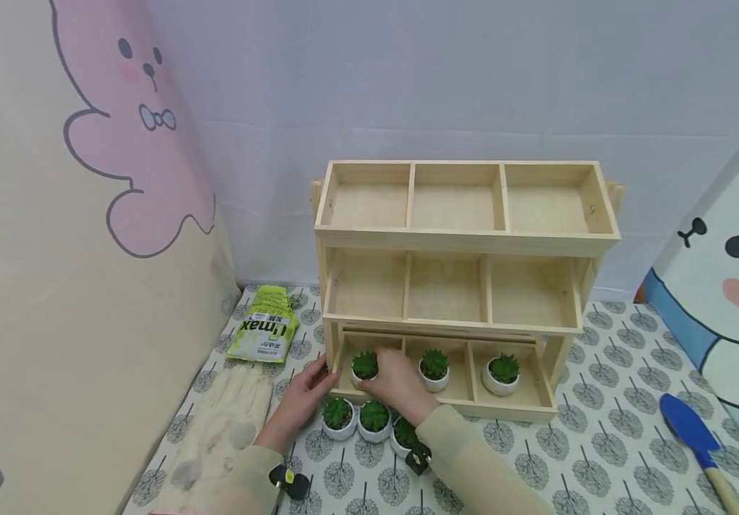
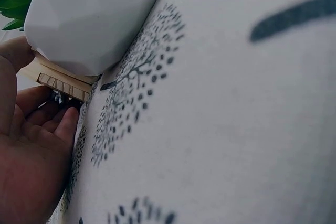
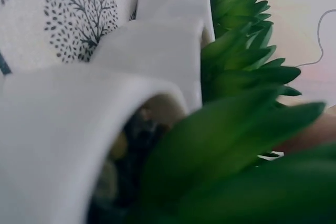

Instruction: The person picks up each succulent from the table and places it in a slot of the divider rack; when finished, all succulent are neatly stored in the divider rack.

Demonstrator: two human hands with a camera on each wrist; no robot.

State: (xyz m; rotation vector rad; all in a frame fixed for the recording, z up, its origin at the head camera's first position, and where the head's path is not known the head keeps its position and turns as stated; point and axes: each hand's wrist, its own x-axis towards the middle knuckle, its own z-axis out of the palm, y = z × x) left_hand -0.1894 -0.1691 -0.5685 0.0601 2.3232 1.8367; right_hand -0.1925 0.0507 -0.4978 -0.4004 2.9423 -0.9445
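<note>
A three-tier wooden shelf (image 1: pixel 466 243) with divided boxes stands on the patterned cloth. My right hand (image 1: pixel 401 383) reaches into the bottom tier's left compartment and grips a small potted succulent (image 1: pixel 364 365) in a white pot. At the bottom tier's left front corner, my left hand (image 1: pixel 303 400) holds the wooden edge (image 2: pixel 63 85), thumb on one side and fingers on the other. The middle and right compartments each hold a potted succulent (image 1: pixel 434 368). Before the shelf stand three more potted succulents (image 1: pixel 374 420), the right one partly hidden by the right wrist. The right fingertips are largely hidden.
A green-and-white bag (image 1: pixel 265 325) lies left of the shelf, with pale gloves (image 1: pixel 230 415) nearer me. On the far right lies a blue trowel (image 1: pixel 691 429) with a wooden handle. Patterned curtains (image 1: pixel 440 79) close off the back and sides.
</note>
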